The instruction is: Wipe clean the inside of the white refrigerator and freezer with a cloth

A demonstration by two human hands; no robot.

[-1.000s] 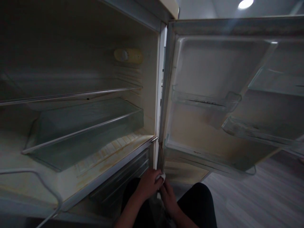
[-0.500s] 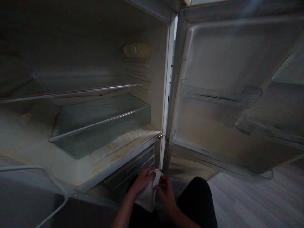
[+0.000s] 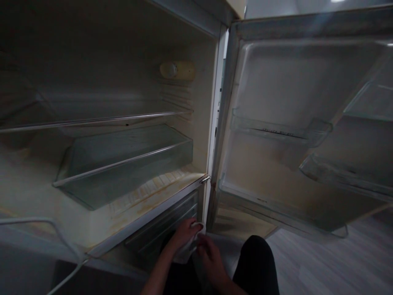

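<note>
A white cloth [image 3: 184,255] hangs between my knees, in front of the open fridge. My left hand [image 3: 184,232] is closed on its upper part, with the thumb side towards the fridge. My right hand [image 3: 210,255] is just to the right, its curled fingers at the cloth's right edge and seemingly pinching it. Dim light blurs the fingertips. Just beyond both hands is a ribbed drawer front [image 3: 166,223] in the lower compartment.
Inside the fridge, a glass shelf [image 3: 123,159] rests tilted above the stained floor; another shelf [image 3: 92,122] spans higher up. The fridge door [image 3: 276,82] stands open at right with clear door bins [image 3: 270,129]. A white cable [image 3: 66,241] hangs at lower left.
My right hand has moved slightly down and left along the cloth. The cloth looks more bunched under my left hand. The view has tilted up a little.
</note>
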